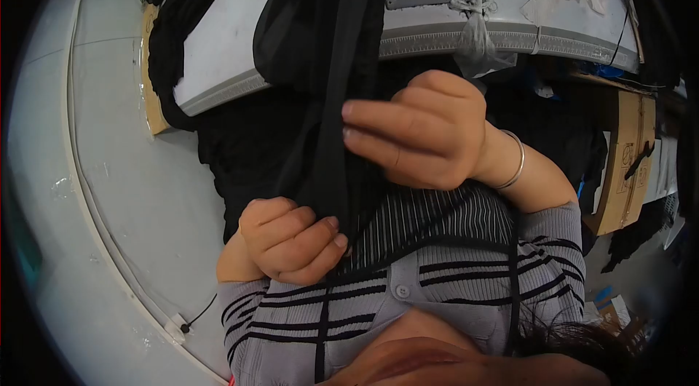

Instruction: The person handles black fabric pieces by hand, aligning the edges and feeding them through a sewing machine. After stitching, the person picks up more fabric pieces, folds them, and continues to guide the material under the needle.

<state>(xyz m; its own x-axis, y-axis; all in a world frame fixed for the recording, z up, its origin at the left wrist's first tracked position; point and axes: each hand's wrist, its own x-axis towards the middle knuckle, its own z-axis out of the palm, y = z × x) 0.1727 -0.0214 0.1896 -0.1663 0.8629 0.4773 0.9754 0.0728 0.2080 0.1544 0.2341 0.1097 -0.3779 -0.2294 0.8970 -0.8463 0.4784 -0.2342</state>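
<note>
A long piece of black fabric [342,29] hangs from the white table toward my chest, with a folded strip running down its length. Low on this strip, my left hand [295,240] is closed, its fingers curled round the lower end. Higher up and to the right, my right hand [429,131] has two fingertips against the edge of the strip, pinching it. The thumb of that hand is hidden, and the fingers are slightly blurred. A thin bracelet [518,160] circles my right wrist.
A white table [226,22] with a ruler edge [429,42] curves across the top. A clear plastic bag [477,40] is tied at its front. More black cloth [164,58] drapes over the left end. Cardboard boxes [626,157] stand at right. A cable [73,95] runs along the floor.
</note>
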